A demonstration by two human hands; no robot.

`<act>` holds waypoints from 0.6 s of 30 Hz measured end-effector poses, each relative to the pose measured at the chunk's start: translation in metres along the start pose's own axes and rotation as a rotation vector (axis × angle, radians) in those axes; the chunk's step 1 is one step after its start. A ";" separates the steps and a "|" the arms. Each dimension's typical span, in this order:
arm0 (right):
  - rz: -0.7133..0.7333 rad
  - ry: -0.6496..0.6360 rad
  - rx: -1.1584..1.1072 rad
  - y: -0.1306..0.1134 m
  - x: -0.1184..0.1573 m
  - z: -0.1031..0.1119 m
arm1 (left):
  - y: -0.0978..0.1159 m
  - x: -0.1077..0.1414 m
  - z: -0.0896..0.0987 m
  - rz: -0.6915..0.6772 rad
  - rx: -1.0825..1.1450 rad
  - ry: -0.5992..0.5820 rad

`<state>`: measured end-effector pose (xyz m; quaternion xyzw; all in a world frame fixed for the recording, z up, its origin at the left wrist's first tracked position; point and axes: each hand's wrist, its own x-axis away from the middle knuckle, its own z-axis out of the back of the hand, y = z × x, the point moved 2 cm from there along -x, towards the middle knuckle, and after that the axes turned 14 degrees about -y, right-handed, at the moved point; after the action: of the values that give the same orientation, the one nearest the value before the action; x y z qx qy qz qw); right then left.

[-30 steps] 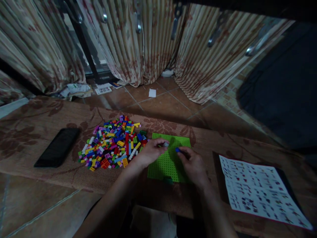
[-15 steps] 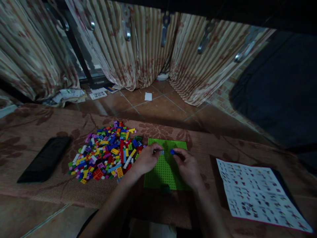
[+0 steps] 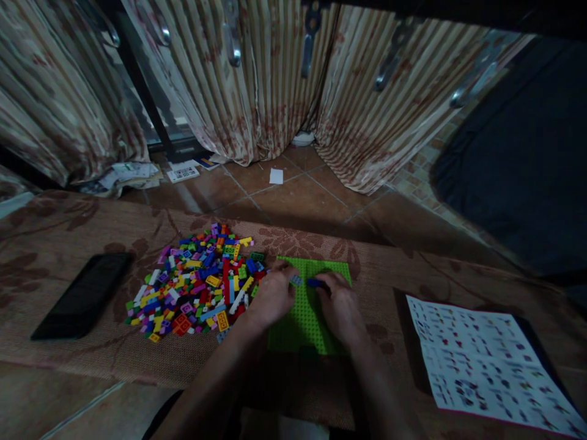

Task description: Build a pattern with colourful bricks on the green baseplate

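A green studded baseplate lies on the cloth-covered table in front of me. Over its left edge, my left hand pinches a small light grey-blue brick between its fingertips. My right hand is over the plate's right part, its fingers closed on a dark blue brick. The two bricks are apart, with a small gap between them. Left of my left hand spreads a pile of loose bricks in many colours.
A black phone-like device lies at the left of the table. At the right is a printed picture sheet on a dark flat object. Beyond the table are curtains and papers on the floor.
The blue brick in my right hand has turned and shows more of its length. More of the grey-blue brick shows at my left fingertips. The view has shifted slightly.
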<state>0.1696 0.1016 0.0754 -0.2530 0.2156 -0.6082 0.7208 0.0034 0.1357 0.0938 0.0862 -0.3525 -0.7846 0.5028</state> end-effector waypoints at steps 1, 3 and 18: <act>-0.001 -0.002 0.007 0.000 0.000 0.000 | 0.000 0.000 0.000 -0.003 -0.015 -0.006; -0.008 -0.013 0.013 0.001 0.000 -0.001 | -0.001 0.000 -0.001 0.000 -0.040 -0.006; -0.034 0.055 -0.169 -0.002 -0.014 -0.003 | -0.007 -0.010 0.001 0.026 -0.060 0.092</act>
<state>0.1639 0.1148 0.0748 -0.2997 0.2815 -0.6067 0.6804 0.0029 0.1466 0.0880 0.1026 -0.3066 -0.7833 0.5310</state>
